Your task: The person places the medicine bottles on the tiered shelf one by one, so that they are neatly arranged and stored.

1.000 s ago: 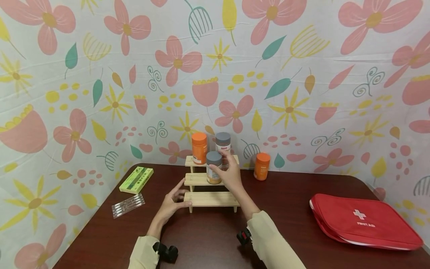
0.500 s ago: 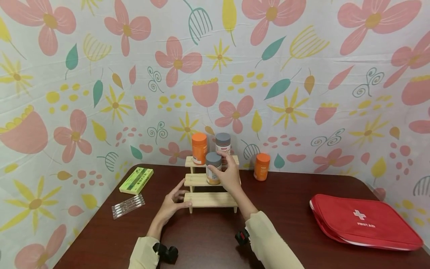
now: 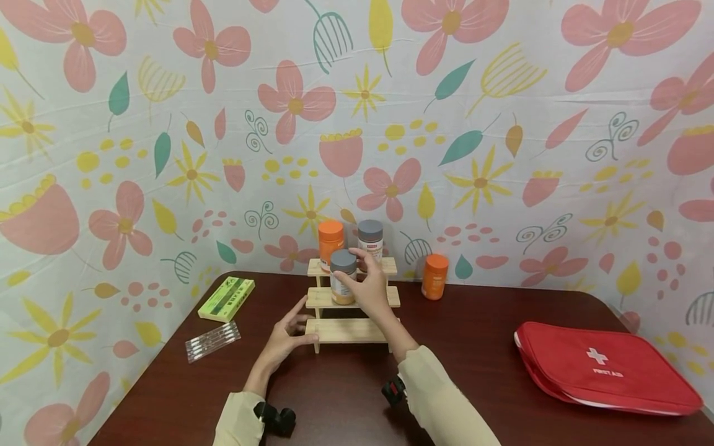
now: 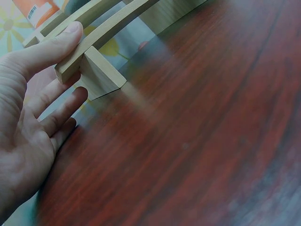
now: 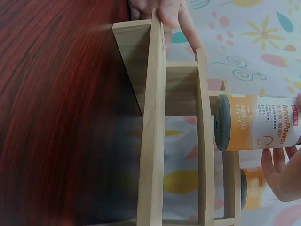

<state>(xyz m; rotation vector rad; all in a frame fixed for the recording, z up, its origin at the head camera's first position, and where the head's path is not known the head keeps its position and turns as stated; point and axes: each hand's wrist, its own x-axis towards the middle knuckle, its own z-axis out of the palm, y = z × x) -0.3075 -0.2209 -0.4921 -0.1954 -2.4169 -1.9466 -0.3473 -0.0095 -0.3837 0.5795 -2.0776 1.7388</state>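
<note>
My right hand holds a grey-lidded supplement bottle upright at the left part of the middle step of a wooden three-step stand. In the right wrist view, the bottle has its base close to the middle board; whether they touch I cannot tell. With thumb above and fingers below, my left hand grips the left end of the lowest step, as the left wrist view shows. On the top step stand an orange bottle and another grey-lidded bottle, both partly hidden.
Right of the stand, an orange bottle stands on the dark table. A red first aid pouch lies at the right. To the left are a yellow-green box and a clear pack of swabs. A floral cloth hangs behind.
My right hand has shifted the grey-lidded bottle a little to the left along the middle step. My left hand stays where it was on the stand.
</note>
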